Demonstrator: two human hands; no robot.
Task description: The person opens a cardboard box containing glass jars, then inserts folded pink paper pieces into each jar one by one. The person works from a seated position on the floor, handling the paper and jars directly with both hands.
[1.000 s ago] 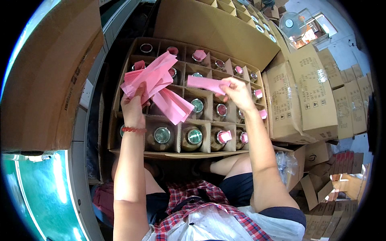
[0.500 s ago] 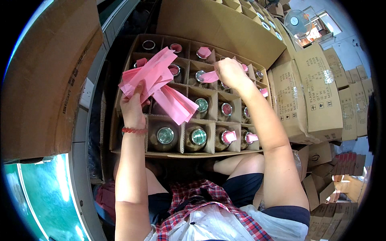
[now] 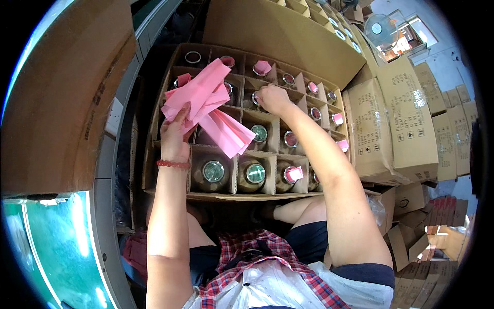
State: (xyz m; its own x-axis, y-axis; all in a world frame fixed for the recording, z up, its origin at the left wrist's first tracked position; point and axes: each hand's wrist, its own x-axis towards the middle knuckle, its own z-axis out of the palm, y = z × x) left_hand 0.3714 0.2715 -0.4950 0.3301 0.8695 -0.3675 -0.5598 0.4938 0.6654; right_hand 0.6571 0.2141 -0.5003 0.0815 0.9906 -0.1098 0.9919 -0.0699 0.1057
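Note:
In my left hand [image 3: 176, 133] is a fanned bundle of pink paper strips [image 3: 198, 100], spread above the left part of a divided carton [image 3: 242, 196]. My right hand [image 3: 276, 100] is closed, its fingertips down at the silver-rimmed mouth of a bottle [image 3: 254, 105] near the carton's middle. Whatever those fingers pinch is hidden. Bottles stand upright in the cells. Pink paper pokes out of several mouths, such as a front-row bottle's folded strip [image 3: 294, 174]. Two front bottles, a left one [image 3: 213, 172] and its neighbour [image 3: 254, 173], show greenish mouths without paper.
Behind the carton rises a tall cardboard flap [image 3: 283, 36], with another divided carton [image 3: 329, 15] beyond it. Sealed boxes [image 3: 406, 118] are stacked on the right. A large cardboard sheet [image 3: 62, 98] and a grey metal edge [image 3: 105, 226] flank my left side. A fan [image 3: 381, 30] stands far right.
My right hand has moved left to the bottle's mouth, and the pink strip that trailed between them no longer shows. The left hand with the bundle has shifted slightly right.

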